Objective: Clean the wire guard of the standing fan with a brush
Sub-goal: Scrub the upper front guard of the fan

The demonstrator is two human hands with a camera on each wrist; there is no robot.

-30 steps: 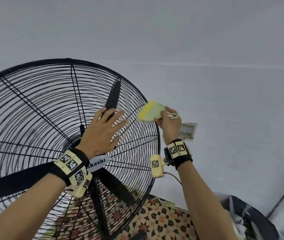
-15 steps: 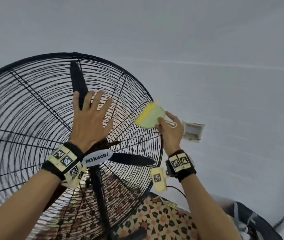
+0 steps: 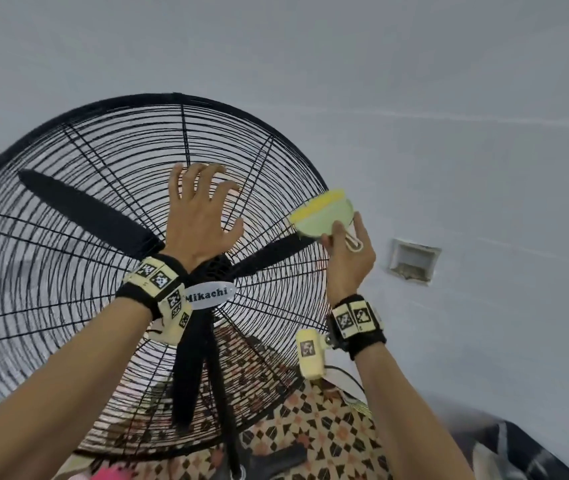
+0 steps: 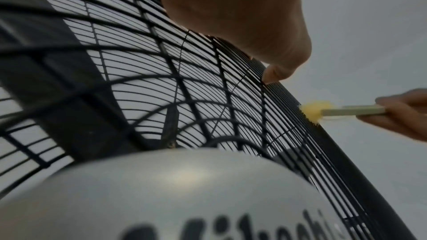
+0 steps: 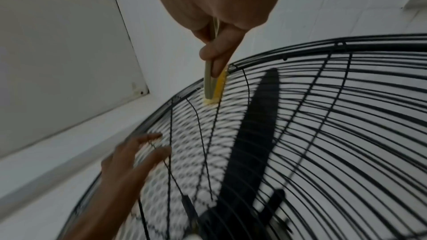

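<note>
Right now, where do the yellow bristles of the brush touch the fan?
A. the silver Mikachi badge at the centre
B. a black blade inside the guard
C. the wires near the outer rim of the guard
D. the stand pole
C: the right hand holds the brush, and its yellow bristles press on the wire guard close to the outer rim.

**Around the work area**

A pale grey tiled wall (image 3: 449, 98) fills the far background. A small recessed box (image 3: 413, 260) is set into it on the right. Near the bottom lies a patterned floor (image 3: 324, 434) of cream, black and orange tiles. A dark bag-like object (image 3: 518, 452) sits at the near right.
</note>
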